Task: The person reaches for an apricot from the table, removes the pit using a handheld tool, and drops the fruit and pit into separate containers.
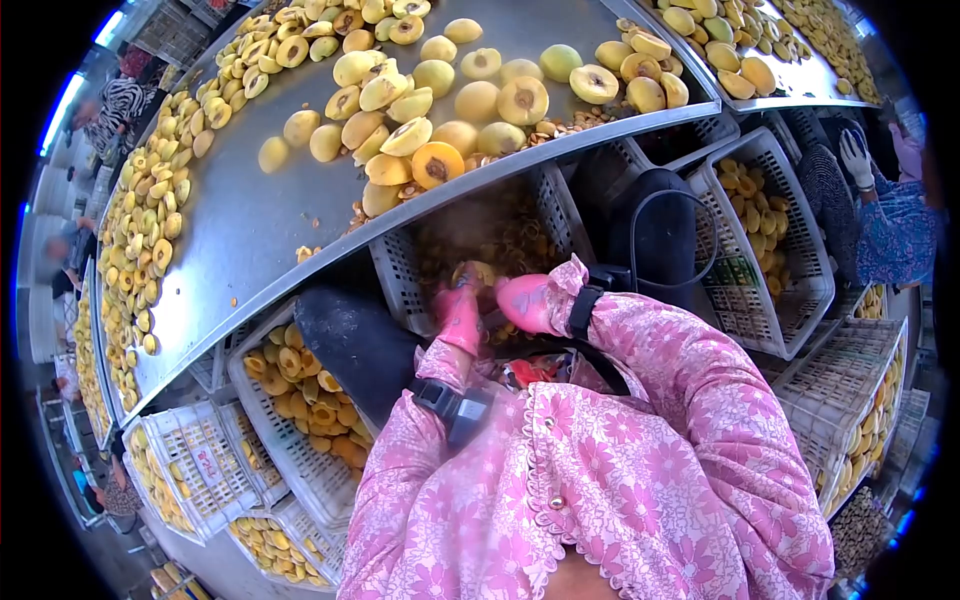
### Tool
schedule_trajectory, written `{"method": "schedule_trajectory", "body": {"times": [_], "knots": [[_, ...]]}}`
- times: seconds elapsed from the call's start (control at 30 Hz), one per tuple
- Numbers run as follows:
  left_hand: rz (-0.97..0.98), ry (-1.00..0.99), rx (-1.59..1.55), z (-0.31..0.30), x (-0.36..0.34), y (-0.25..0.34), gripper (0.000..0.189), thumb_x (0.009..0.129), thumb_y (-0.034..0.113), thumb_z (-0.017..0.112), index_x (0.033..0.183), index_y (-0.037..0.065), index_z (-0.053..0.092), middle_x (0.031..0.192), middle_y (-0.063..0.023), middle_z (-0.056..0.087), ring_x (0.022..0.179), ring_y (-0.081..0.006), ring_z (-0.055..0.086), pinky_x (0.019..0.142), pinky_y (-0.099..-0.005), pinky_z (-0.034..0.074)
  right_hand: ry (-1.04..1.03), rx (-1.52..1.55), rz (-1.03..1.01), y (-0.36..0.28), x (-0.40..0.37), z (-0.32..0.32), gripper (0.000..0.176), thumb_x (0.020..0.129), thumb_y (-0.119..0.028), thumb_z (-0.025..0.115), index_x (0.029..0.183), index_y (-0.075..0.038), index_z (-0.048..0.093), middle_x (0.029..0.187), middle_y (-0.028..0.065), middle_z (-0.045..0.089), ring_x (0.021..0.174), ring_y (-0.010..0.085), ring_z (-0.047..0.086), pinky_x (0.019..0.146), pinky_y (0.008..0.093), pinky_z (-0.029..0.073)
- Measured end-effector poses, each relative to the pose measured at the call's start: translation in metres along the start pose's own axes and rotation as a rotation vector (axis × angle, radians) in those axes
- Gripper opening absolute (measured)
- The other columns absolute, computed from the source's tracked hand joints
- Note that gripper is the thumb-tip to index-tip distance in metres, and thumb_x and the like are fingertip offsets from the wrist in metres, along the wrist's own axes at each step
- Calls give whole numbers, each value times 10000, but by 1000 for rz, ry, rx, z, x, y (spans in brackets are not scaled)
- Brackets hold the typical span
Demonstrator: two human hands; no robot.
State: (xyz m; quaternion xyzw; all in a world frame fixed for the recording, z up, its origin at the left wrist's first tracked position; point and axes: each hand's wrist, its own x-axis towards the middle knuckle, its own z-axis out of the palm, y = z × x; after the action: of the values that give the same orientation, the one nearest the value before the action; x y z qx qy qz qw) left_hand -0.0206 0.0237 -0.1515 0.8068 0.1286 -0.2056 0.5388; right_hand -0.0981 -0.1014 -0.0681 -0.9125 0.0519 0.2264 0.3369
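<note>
Both hands, in pink gloves, are close together over a white plastic crate (400, 270) between my knees, below the metal table's edge. My left hand (458, 305) has its fingers closed round a yellow fruit piece (482, 272). Just to its right, my right hand (527, 303) points toward the same piece; its fingers are bent, and what they hold, if anything, is hidden. Inside the crate lie yellow-orange fruit pieces (515, 235), in shadow and partly blurred.
Halved yellow fruits (385, 90) and loose pits lie on the metal table (240, 200). Crates of fruit stand at the left (300, 400) and right (765, 220). A co-worker's gloved hand (856, 158) is at the far right. More people are at the left edge.
</note>
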Motion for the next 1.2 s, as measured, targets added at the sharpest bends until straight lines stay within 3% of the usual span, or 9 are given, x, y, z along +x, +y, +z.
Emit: {"method": "schedule_trajectory", "body": {"times": [0.1,0.2,0.33,0.6,0.73,0.87,0.97,1.07,1.2], "knots": [[-104,-84,-121,-2,-2,7,612,740,417,749,1138,-3,551,960,-117,655,782,-194,640,677,-314,524,-247,-284,-124,2,16,-6,255,828,-165,529,975,37,585,872,216,640,758,344,640,668,386,516],[-115,-174,-216,-5,-3,12,584,754,417,737,1122,1,556,947,-107,654,753,-188,641,671,-308,531,-177,68,110,-11,4,-21,232,775,-190,594,829,18,682,819,196,657,796,349,647,672,384,513],[-130,-200,-339,-10,-21,35,507,786,387,714,1109,24,570,919,-83,651,716,-167,631,637,-291,523,-270,264,87,-2,14,-12,247,812,-189,566,769,46,632,694,145,627,627,242,638,512,354,483],[-25,-203,-667,-7,-18,35,426,873,328,627,1193,60,541,999,-71,615,803,-161,606,711,-265,490,-437,1440,313,-17,1,-17,145,830,-129,564,721,-37,538,601,16,506,453,130,492,395,264,391],[-126,-418,-750,-14,-11,30,479,865,491,567,1132,93,550,1002,-104,617,825,-222,626,691,-338,532,-387,1883,204,-29,1,5,150,822,-136,581,726,-78,481,627,-5,475,441,73,427,393,219,348],[-127,-370,-702,-12,-8,37,501,887,518,506,1126,80,535,973,-110,620,826,-247,629,677,-354,538,-261,1450,312,-37,-4,-11,167,825,-162,574,800,-36,468,621,27,485,437,119,464,393,239,373],[-312,-155,-902,-19,10,15,480,915,471,484,1125,44,544,1058,-118,605,865,-250,627,754,-374,535,243,639,172,-30,-9,-4,218,831,-183,566,884,-1,457,631,74,510,466,157,523,397,284,405],[741,-117,199,-42,-11,34,490,812,393,664,1139,47,547,1106,-139,572,993,-315,568,848,-425,494,215,652,199,-19,-9,-4,289,836,-209,563,958,33,464,681,122,546,492,192,556,437,325,434],[-301,-434,-1153,-63,-24,78,326,856,72,589,1170,17,523,1106,-120,589,1015,-315,577,778,-468,534,265,597,172,-14,-5,2,303,810,-185,588,999,38,510,815,202,604,750,327,613,652,375,478]]}}
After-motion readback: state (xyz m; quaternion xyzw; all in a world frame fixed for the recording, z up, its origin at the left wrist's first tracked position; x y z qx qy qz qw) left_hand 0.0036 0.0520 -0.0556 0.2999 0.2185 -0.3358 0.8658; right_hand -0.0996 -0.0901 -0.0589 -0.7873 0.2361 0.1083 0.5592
